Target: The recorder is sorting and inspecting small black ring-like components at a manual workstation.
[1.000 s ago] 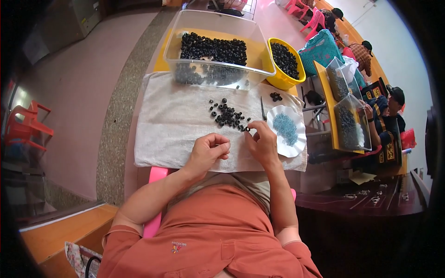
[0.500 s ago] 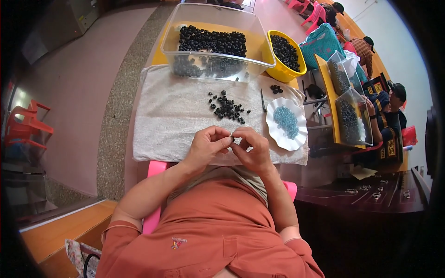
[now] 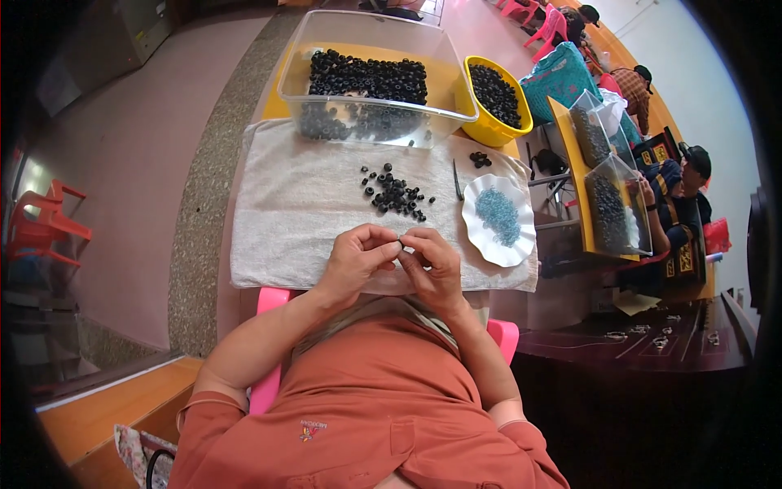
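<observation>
My left hand (image 3: 358, 261) and my right hand (image 3: 433, 270) meet at the fingertips above the front of a white cloth (image 3: 281, 204). Pinched between them is a small black ring-shaped piece (image 3: 401, 243), mostly covered by the fingers. Just beyond lies a loose pile of black ring-shaped pieces (image 3: 397, 196). To the right stands a white wavy-edged dish (image 3: 501, 257) of pale blue beads (image 3: 498, 216). Dark tweezers (image 3: 458, 179) lie beside the dish, and a small cluster of black pieces (image 3: 481, 160) sits behind it.
At the back of the table stand a clear plastic bin (image 3: 366, 130) and a yellow tub (image 3: 493, 130), both holding many black pieces. Clear boxes (image 3: 611, 212) stand on another table at right, where a person (image 3: 692, 175) sits. A red chair (image 3: 49, 220) is at far left.
Both hands still meet at the fingertips, and the black piece between them is more covered now. The whole view has shifted slightly; the things on the cloth keep their places.
</observation>
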Demonstrator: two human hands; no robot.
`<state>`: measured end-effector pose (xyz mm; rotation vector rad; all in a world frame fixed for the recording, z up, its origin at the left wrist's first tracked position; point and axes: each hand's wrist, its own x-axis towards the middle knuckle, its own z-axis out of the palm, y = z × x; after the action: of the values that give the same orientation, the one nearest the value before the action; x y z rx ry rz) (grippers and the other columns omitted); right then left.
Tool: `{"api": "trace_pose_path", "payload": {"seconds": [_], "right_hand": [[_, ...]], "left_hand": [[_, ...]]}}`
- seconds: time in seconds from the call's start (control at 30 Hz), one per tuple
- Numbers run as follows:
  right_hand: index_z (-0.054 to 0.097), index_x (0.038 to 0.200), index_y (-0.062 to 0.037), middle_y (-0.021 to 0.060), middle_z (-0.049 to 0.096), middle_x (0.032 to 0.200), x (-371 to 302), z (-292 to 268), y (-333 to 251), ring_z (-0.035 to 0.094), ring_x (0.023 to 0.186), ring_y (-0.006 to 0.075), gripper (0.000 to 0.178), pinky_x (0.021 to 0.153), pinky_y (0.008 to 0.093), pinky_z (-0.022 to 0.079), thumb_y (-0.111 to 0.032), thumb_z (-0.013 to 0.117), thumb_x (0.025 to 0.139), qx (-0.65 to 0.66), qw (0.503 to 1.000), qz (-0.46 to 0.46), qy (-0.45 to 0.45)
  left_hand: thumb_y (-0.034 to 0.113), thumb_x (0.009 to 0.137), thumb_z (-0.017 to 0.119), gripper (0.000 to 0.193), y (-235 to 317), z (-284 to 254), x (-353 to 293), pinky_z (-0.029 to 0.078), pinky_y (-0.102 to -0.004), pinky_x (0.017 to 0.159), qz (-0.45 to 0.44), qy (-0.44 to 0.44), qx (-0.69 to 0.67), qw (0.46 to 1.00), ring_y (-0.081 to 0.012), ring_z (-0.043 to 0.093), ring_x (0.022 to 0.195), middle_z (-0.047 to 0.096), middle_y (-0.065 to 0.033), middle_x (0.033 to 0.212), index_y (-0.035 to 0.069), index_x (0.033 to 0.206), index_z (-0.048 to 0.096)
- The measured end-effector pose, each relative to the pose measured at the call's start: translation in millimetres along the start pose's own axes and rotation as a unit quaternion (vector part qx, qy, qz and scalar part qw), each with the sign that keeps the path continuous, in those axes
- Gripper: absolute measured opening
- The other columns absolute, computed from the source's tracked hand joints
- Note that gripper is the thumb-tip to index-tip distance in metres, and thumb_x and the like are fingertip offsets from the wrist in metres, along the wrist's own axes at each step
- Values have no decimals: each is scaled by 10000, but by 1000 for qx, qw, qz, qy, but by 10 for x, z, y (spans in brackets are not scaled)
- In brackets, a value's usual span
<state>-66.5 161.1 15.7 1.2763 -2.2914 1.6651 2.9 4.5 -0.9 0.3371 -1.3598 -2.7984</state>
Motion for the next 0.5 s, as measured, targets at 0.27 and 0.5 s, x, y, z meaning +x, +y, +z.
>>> {"api": "trace_pose_path", "payload": {"seconds": [0.27, 0.5], "right_hand": [[620, 1083, -26, 109, 586, 996, 32, -101, -70, 578, 703, 181, 293, 599, 267, 474, 65, 659, 808, 11, 998, 35, -59], [661, 1014, -1, 117, 647, 985, 68, -526, 0, 654, 707, 164, 228, 612, 274, 527, 59, 696, 796, -113, 992, 15, -58]], "left_hand": [[47, 885, 656, 143, 33, 21, -16, 522, -225, 697, -11, -2, 18, 1000, -85, 622, 782, 660, -30, 900, 32, 1020, 609], [84, 864, 698, 163, 72, 71, -42, 484, -197, 623, -17, 28, 51, 998, -73, 610, 726, 657, -7, 836, 48, 1009, 633]]}}
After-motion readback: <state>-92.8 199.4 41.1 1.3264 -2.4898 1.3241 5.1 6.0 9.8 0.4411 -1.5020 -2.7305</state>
